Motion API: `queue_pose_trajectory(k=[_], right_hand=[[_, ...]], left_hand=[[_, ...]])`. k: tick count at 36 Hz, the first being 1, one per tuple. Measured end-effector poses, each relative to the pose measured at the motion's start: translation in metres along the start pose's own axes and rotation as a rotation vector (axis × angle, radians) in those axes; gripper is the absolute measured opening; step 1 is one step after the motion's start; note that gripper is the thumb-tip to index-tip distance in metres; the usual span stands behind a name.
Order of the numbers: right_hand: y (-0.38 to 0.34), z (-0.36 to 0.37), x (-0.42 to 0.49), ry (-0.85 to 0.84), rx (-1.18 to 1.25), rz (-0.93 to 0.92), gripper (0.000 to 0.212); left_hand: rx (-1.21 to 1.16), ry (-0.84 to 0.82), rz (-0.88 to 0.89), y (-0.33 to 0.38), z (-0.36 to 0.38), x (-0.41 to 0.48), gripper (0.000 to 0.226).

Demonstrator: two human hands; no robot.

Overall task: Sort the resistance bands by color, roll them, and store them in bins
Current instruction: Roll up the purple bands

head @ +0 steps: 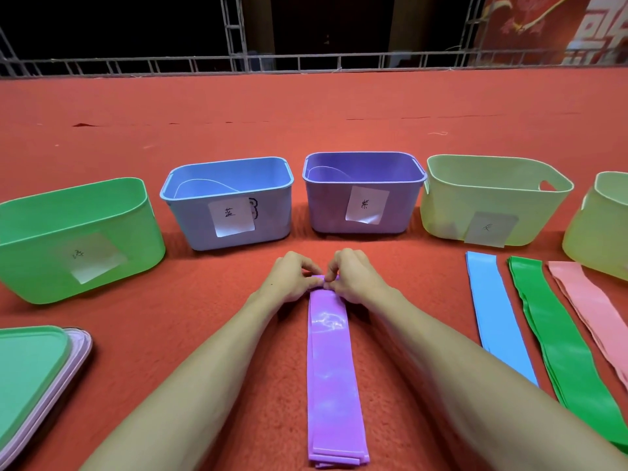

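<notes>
A purple resistance band (331, 368) lies flat on the red carpet, running straight toward me. My left hand (292, 278) and my right hand (353, 278) both pinch its far end, which is curled into a small roll between the fingertips. Beyond the hands stand a blue bin (272, 212) and a purple bin (326, 205), each with a paper label. A green bin (40, 253) sits at the left. To the right lie a blue band (496, 317), a green band (560, 334) and a pink band (591, 304), all flat.
A pale yellow-green bin (452, 209) stands right of the purple one, and another (591, 239) is cut off by the right edge. Stacked lids, green over pink (30, 372), lie at the lower left. A metal truss rail (306, 61) borders the carpet's far end.
</notes>
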State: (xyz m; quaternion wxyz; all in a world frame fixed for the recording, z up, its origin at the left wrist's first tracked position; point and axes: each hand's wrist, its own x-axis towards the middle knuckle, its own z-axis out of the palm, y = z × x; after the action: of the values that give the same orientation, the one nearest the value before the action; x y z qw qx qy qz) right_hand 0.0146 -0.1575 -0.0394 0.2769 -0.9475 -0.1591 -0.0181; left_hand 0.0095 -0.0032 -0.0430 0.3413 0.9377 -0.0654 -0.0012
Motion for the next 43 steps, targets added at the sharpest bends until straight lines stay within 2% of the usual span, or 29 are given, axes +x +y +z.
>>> queue_pose_trajectory(k=[3, 8, 13, 21, 27, 32, 35, 40, 43], right_hand=[[0.0, -0.002, 0.001, -0.014, 0.008, -0.002, 0.004], [0.001, -0.014, 0.003, -0.08, 0.086, 0.046, 0.011], [0.001, -0.009, 0.004, -0.069, 0.036, 0.028, 0.013], [0.001, 0.003, 0.001, -0.028, -0.054, -0.018, 0.008], [0.002, 0.0, -0.002, -0.046, -0.005, -0.001, 0.005], [0.001, -0.017, -0.005, -0.105, 0.112, 0.053, 0.016], [-0.002, -0.018, -0.003, -0.09, 0.122, 0.067, 0.009], [-0.005, -0.01, -0.001, -0.085, 0.113, 0.09, 0.028], [-0.003, -0.011, -0.002, -0.142, 0.112, 0.135, 0.022]], left_hand=[[-0.024, -0.027, -0.024, -0.001, 0.001, 0.0, 0.015], [-0.009, 0.031, -0.021, 0.002, 0.006, -0.003, 0.013], [0.0, 0.046, -0.005, -0.001, 0.007, -0.004, 0.013], [-0.089, -0.085, -0.04, -0.003, -0.006, -0.004, 0.01], [-0.013, -0.03, -0.031, 0.005, -0.005, -0.007, 0.009], [0.009, 0.028, -0.021, 0.006, -0.001, -0.015, 0.01], [0.013, 0.067, -0.013, 0.005, 0.002, -0.019, 0.009], [0.019, 0.092, -0.015, 0.006, 0.006, -0.021, 0.008], [0.02, 0.095, -0.008, 0.007, 0.006, -0.023, 0.01]])
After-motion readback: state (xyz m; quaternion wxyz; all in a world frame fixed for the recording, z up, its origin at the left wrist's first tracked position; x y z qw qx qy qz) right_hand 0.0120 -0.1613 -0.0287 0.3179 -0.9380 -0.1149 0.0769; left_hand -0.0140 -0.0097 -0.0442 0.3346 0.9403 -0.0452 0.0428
